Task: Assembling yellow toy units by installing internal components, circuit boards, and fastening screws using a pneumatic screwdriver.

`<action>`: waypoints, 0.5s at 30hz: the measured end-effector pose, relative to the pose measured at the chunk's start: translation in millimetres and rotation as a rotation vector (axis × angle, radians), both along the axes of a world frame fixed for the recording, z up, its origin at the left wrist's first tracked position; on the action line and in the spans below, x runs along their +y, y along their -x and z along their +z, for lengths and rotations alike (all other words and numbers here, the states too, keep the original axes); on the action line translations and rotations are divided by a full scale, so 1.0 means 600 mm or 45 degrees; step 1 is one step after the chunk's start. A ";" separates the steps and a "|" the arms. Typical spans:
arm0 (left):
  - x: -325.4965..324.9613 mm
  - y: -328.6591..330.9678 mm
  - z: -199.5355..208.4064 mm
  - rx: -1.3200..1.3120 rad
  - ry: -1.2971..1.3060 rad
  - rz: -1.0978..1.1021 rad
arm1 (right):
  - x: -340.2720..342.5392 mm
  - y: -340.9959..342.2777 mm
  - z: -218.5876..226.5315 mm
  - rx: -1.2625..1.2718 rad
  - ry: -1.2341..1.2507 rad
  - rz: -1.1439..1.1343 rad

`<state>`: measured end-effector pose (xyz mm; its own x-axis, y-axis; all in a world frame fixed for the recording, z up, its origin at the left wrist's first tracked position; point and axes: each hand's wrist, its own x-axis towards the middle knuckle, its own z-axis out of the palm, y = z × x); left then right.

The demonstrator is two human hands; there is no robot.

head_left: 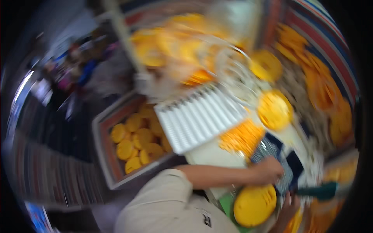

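Observation:
My left hand (269, 171), at the end of a bare forearm coming from a beige sleeve, is closed in a fist over a dark blue, grey-patterned piece (265, 149). What the fist holds is hidden. Below that piece my right hand (288, 209) is near its lower edge, and blur hides its finger position. Just right of the fingers is a dark green, handle-like thing (318, 190). A round yellow plastic disc (254, 206) lies below my left forearm. Small orange pieces (243, 138) are heaped beyond the fist.
A white ribbed tray (202, 118) stands left of the heap. Further left, a crate (104, 155) holds several yellow discs. Another yellow disc (275, 110) lies beyond the hands. Yellow parts (175, 39) fill the back, and orange parts (314, 73) lie along the striped right side.

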<state>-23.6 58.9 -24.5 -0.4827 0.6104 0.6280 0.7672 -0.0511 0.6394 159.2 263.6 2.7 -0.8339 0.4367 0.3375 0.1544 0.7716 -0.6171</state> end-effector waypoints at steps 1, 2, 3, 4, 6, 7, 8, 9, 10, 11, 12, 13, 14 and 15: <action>-0.030 -0.013 0.010 -0.187 -0.074 -0.013 | -0.003 -0.016 0.021 -0.174 -0.141 -0.020; -0.063 -0.019 0.022 -0.193 0.098 0.035 | -0.004 -0.040 0.016 -0.221 -0.347 -0.055; -0.087 -0.031 0.016 -0.208 0.047 0.099 | -0.039 -0.030 0.025 0.125 -0.265 0.054; -0.107 -0.032 0.029 -0.315 0.043 0.016 | -0.035 -0.052 -0.003 0.176 -0.094 0.052; -0.142 -0.043 0.058 -0.360 0.182 0.054 | -0.067 -0.058 0.023 0.034 -0.159 0.124; -0.150 -0.046 0.064 -0.390 0.245 0.065 | -0.078 -0.058 0.028 0.070 -0.139 0.143; -0.153 -0.055 0.078 -0.363 0.294 0.060 | -0.091 -0.078 0.029 -0.101 -0.126 0.070; -0.163 -0.061 0.092 -0.398 0.333 0.019 | -0.110 -0.083 0.041 -0.074 -0.096 0.111; -0.163 -0.063 0.092 -0.413 0.364 -0.001 | -0.117 -0.080 0.046 -0.024 -0.073 0.172; -0.163 -0.070 0.086 -0.422 0.368 -0.037 | -0.125 -0.083 0.042 -0.039 -0.073 0.137; -0.164 -0.076 0.081 -0.549 0.370 -0.063 | -0.130 -0.086 0.035 -0.020 -0.036 0.164; -0.167 -0.083 0.079 -0.673 0.371 -0.070 | -0.132 -0.089 0.030 0.006 0.004 0.207; -0.168 -0.088 0.079 -0.672 0.375 -0.073 | -0.136 -0.095 0.024 0.006 0.007 0.203; -0.168 -0.092 0.079 -0.680 0.384 -0.113 | -0.142 -0.102 0.017 -0.031 -0.085 0.141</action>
